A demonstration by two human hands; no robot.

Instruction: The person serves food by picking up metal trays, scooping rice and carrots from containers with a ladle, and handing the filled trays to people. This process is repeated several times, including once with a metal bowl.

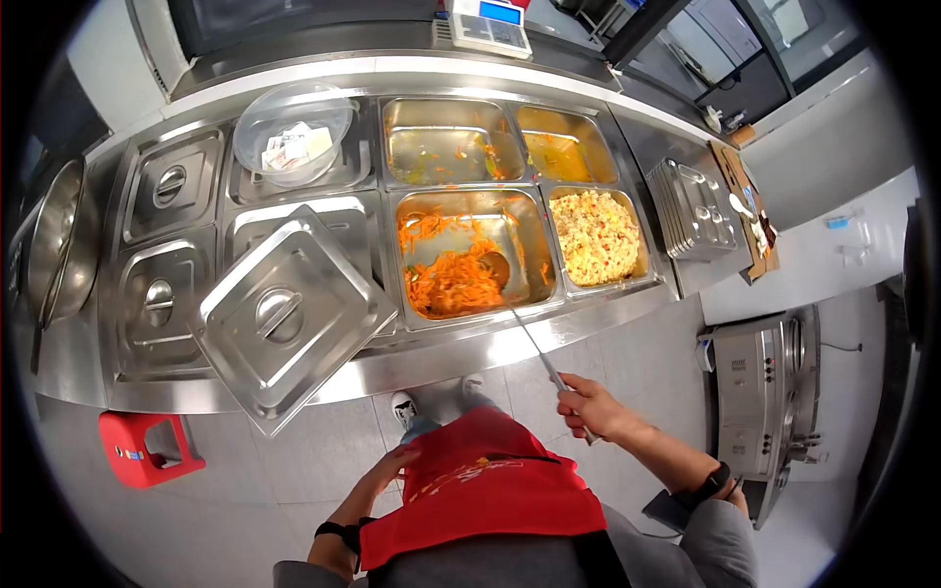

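My right hand (591,409) is wrapped around the long metal handle of a ladle (534,345). The ladle's bowl end rests among shredded carrots (451,284) in a steel food pan (537,260). The carrots are heaped on the pan's left and front side, with shreds stuck to its walls. My left hand (390,467) hangs low beside my red apron (480,465), fingers loosely extended against it and partly hidden, holding nothing that shows. Right of the carrot pan, another pan holds fried rice (594,238) with red and green bits.
Behind are two pans with food remnants, one wide (451,147) and one smaller (567,147). A loose steel lid (294,318) lies tilted over the counter's front edge. A clear plastic bowl (294,127), stacked lids (691,211), a scale (490,27) and a red stool (147,449) stand around.
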